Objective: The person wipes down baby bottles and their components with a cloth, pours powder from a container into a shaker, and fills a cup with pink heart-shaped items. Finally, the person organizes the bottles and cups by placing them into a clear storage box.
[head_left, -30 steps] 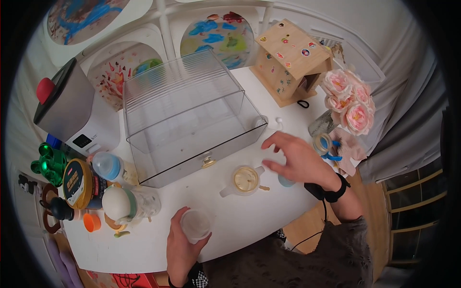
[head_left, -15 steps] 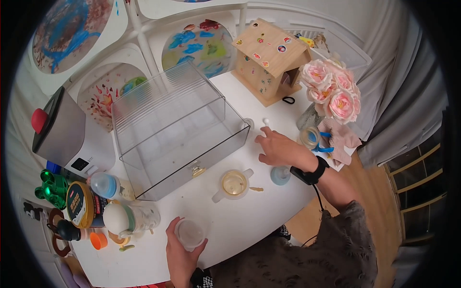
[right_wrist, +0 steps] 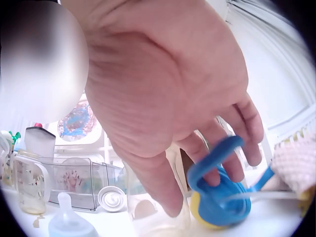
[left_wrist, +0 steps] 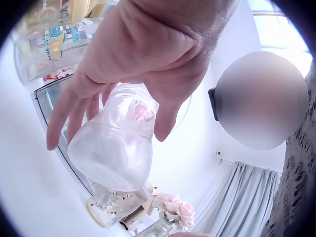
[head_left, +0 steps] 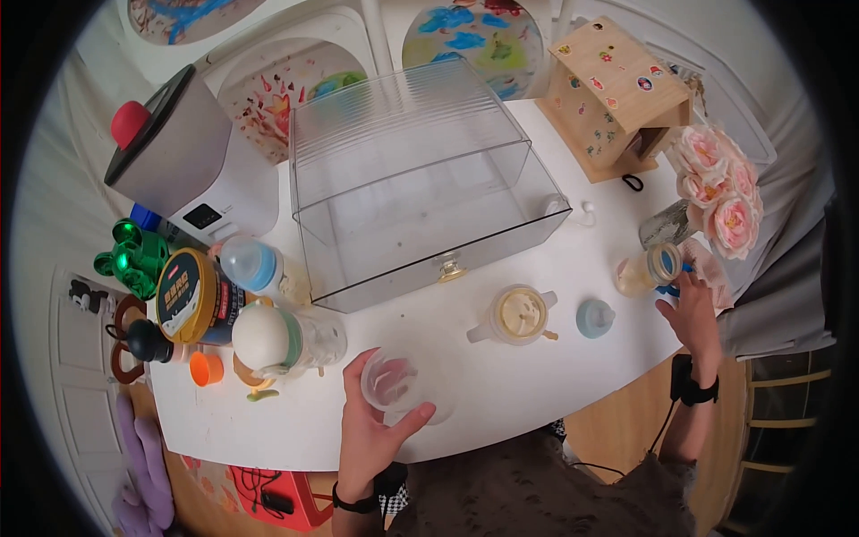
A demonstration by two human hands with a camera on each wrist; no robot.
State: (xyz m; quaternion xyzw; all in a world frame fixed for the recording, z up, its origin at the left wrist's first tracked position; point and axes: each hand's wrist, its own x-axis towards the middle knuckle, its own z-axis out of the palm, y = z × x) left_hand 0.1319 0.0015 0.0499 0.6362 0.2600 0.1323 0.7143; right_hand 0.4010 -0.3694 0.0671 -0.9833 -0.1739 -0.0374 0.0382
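My left hand (head_left: 374, 438) holds a clear, empty-looking bottle (left_wrist: 111, 148) with a bulging body and narrower neck, between thumb and fingers. Its round open end (head_left: 386, 380) faces up in the head view. My right hand (head_left: 696, 318) is at the table's right edge with loosely bent fingers. In the right wrist view, these fingers overlap a blue looped piece (right_wrist: 219, 200) with a yellow underside. A clear jar (head_left: 646, 268) stands just left of that hand. Nearer the middle are a two-handled bottle (head_left: 517, 315) and a pale blue bottle teat (head_left: 595, 318).
A clear lidded box (head_left: 420, 215) takes up the table's middle. At left stand a grey-white appliance (head_left: 215, 170), a tub (head_left: 192, 295), a blue-collared baby bottle (head_left: 255, 264), a white-topped bottle (head_left: 277, 340) and an orange cap (head_left: 206, 367). Pink flowers (head_left: 720, 192) and a wooden house (head_left: 617, 98) are at right.
My right hand has moved from beside the box to the blue piece at the right edge. My left hand keeps hold of the clear bottle, now tilted differently. The head view has shifted.
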